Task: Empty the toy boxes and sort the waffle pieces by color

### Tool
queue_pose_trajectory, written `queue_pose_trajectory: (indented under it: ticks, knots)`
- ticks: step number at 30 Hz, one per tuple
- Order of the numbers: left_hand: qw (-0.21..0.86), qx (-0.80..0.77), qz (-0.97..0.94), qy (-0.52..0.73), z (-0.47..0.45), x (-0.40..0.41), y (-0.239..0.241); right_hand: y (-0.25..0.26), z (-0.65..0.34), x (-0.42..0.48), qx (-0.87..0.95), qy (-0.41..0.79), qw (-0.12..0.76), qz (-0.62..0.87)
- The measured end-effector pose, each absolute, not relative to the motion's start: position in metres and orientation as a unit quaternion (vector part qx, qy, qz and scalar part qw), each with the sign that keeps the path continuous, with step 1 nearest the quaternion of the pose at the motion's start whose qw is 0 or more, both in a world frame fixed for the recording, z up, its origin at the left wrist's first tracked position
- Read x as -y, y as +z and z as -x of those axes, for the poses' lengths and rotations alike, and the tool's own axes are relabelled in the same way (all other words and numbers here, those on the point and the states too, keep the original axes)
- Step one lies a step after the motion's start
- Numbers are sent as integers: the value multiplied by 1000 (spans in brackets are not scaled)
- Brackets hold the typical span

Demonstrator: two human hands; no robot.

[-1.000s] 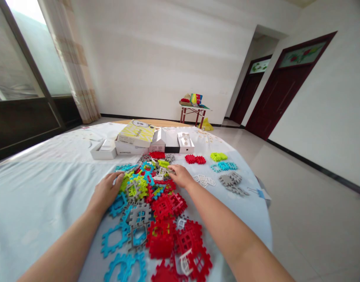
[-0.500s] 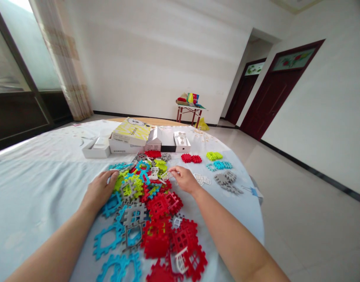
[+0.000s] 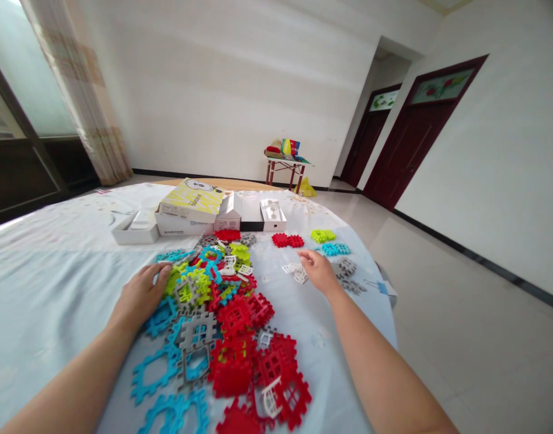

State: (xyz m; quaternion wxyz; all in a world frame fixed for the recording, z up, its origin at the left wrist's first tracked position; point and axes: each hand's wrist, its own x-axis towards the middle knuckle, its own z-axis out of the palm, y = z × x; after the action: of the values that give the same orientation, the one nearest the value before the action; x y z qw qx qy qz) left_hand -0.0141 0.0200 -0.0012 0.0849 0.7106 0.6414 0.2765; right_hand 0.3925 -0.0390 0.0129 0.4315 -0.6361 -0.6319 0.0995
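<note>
A long heap of plastic interlocking building pieces in red, blue, lime green, grey and white runs down the table. My left hand (image 3: 141,293) lies along the heap's left edge, fingers stretched out and touching green pieces (image 3: 170,279). To the right of the heap, my right hand (image 3: 320,271) hovers just above a small group of white window-shaped pieces (image 3: 298,273). Its fingers are bent and slightly apart, with nothing visible between them. Another white window piece (image 3: 245,270) lies on the heap, near red square pieces (image 3: 235,317).
Separate groups of red pieces (image 3: 288,240), green pieces (image 3: 323,235), blue pieces (image 3: 335,249) and grey pieces (image 3: 347,269) lie on the right. A yellow box lid (image 3: 193,201) and white boxes (image 3: 134,234) stand at the back. A small table (image 3: 287,161) is by the wall.
My right hand has moved right, from the heap to the white group, where a white piece now lies further left. My left hand stays on the heap. The view has shifted slightly.
</note>
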Motion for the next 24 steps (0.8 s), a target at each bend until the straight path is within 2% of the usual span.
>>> queue_pose_trajectory:
  ticks: [4,8,15,20,24]
  knots:
    - [65,-643,-716,264,17,-15,1,11,-396,46,629,180,404,639]
    - [-11,-628,-730,268,13,-7,13,10,-386,56,677,262,334,601]
    - [-58,-560,-773,292,-32,2,55,1,-371,57,719,298,300,552]
    - [-47,-468,-860,199,-87,-18,75,-1,-371,52,695,319,301,570]
    - [-38,-461,-883,82,-127,-42,75,0,-371,52,695,312,300,574]
